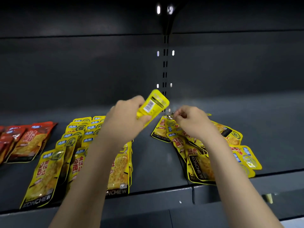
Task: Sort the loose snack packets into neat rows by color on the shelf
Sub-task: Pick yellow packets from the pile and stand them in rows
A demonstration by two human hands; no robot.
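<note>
I have both bare forearms reaching forward side by side, the hands raised near each other. My left hand (126, 116) is lifted, fingers curled and thumb clamped round a yellow snack packet (153, 104) that tilts up and to the right, barcode side facing me. My right hand (190, 120) sits lower, knuckles toward me, fingers curled under and pinching something small and dark.

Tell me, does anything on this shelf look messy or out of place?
Yes. The yellow packets on the right lie in a loose heap, overlapping at different angles, unlike the neat yellow rows and red packets to the left. The left hand holds one yellow packet back side up; the right hand reaches into the heap.
</note>
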